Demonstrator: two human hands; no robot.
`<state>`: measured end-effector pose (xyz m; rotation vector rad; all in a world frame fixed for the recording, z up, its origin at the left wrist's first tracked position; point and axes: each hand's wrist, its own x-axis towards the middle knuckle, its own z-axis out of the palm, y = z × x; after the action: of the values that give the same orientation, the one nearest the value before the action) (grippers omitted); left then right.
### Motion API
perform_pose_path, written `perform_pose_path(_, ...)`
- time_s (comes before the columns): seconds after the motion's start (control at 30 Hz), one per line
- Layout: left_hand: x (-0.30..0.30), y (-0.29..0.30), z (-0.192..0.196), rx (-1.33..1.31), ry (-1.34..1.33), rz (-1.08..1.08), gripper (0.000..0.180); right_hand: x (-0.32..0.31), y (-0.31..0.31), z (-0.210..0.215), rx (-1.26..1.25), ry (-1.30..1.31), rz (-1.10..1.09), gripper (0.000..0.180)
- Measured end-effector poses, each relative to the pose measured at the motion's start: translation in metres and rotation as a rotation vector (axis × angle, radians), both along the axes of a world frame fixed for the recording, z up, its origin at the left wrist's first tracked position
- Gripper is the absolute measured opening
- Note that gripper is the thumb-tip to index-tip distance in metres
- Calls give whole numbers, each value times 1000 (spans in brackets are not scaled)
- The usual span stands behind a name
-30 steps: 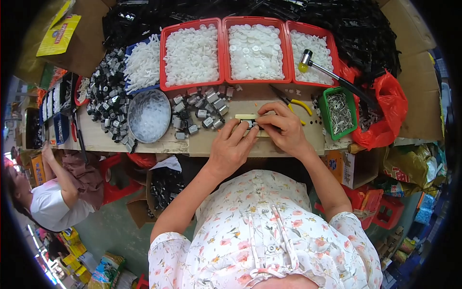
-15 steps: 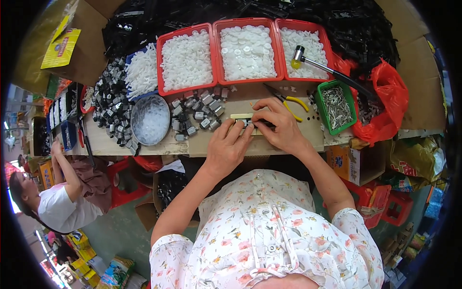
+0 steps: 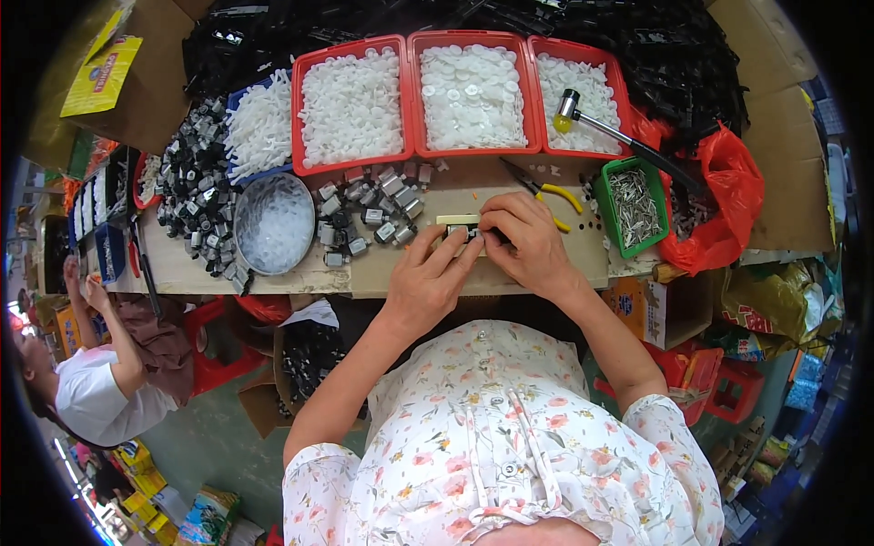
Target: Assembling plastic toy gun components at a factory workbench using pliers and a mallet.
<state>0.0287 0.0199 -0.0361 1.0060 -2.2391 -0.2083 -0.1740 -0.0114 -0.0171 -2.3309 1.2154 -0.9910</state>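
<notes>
Low in the frame a flowered blouse [image 3: 496, 437] fills the foreground, both forearms rising from it to the wooden bench [image 3: 273, 268]. At frame centre the left hand [image 3: 428, 282] and right hand [image 3: 528, 241] meet over a small dark metal part [image 3: 469, 234], fingertips pinching it from both sides; the part lies directly between them, equally near each, against a pale yellow strip [image 3: 455, 219] whose long axis runs left to right. Just beyond lie loose small motors [image 3: 369, 214] and yellow-handled pliers [image 3: 551, 191]. Farthest up sit three red trays [image 3: 469, 86] of white pieces.
</notes>
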Motion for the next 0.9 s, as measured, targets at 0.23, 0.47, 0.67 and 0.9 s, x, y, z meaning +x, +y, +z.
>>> perform_pose_path(0.23, -1, -4, 1, 39, -37, -9, 48, -1, 2, -6, 3, -58, -24, 19)
perform_pose_path(0.47, -2, -9, 6, 6, -63, -11, 45, -5, -3, -9, 42, -113, 10, 17)
perform_pose_path(0.67, -8, -7, 10, -40, -129, -3, 41, -8, 1, 1, 24, -11, 33, 15)
perform_pose_path(0.9, -2, -2, 33, 189, -88, -39, 36, -54, 13, 35, -6, -34, -215, 19)
